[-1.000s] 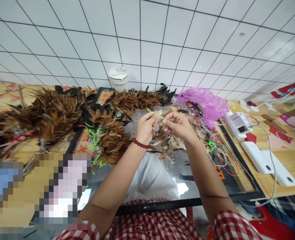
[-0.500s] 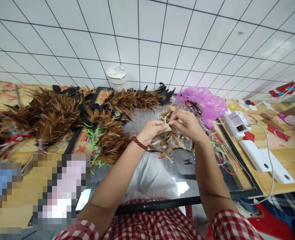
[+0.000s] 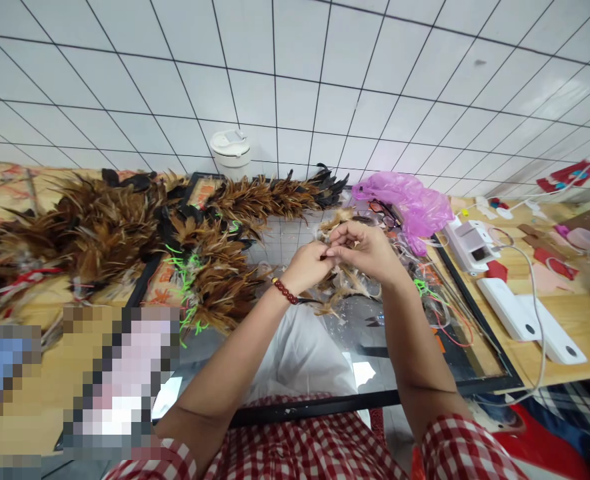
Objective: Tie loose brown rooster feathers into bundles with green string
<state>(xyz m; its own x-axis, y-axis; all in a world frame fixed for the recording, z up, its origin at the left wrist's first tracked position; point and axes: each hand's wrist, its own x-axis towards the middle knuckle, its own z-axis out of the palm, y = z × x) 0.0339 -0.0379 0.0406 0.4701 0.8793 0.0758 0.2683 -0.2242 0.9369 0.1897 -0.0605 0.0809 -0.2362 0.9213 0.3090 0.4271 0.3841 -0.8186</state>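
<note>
My left hand [image 3: 309, 268], with a dark red bead bracelet [image 3: 285, 291] at the wrist, is closed, its knuckles turned up. Against its thumb side, my right hand [image 3: 363, 250] pinches with thumb and index finger. Whatever is between the fingers is hidden. Loose pale and brown feathers [image 3: 347, 283] lie under and around both hands on the glass-topped board. Partly behind my right forearm are small thread snips [image 3: 375, 321]. A bundle of brown feathers [image 3: 225, 283] with bright green ties [image 3: 189, 293] rests left of my left hand.
More brown feather garlands [image 3: 269, 197] lie at the back and left. A pink plastic bag [image 3: 405, 200] and glasses [image 3: 385, 212] are behind my right hand. A white lidded cup [image 3: 231, 152] stands by the tiled wall. White power banks [image 3: 512, 313] and a cable sit on the right.
My left hand has rolled over and closed, and my right hand has come in against it. The bright green strip seen between my fingers earlier is now hidden.
</note>
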